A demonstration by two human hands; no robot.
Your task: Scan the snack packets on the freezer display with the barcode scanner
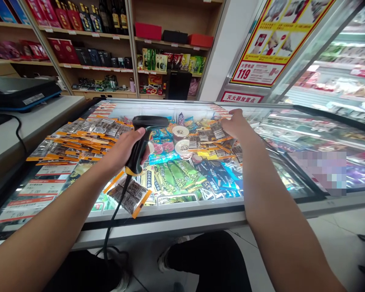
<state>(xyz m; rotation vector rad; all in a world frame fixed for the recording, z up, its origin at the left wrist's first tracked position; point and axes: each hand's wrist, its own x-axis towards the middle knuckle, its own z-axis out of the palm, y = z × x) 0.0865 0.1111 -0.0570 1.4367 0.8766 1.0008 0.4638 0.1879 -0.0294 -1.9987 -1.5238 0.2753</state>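
My left hand [121, 151] grips a black barcode scanner [143, 140] by its handle, head pointing right, its cable [112, 227] hanging toward the floor. It hovers over the glass lid of a chest freezer [176, 202]. My right hand [235, 123] reaches to the far side and rests on small silver-and-orange packets [214, 132] lying on the lid. A larger spread of the same packets [79, 138] lies to the left of the scanner. One packet [130, 195] sits near the front edge.
Ice-cream wrappers and cups [180, 140] show through the glass. A white counter [33, 121] with a black device [18, 92] stands on the left. Wooden shelves of boxes and bottles [103, 36] line the back wall. A second freezer [322, 138] adjoins on the right.
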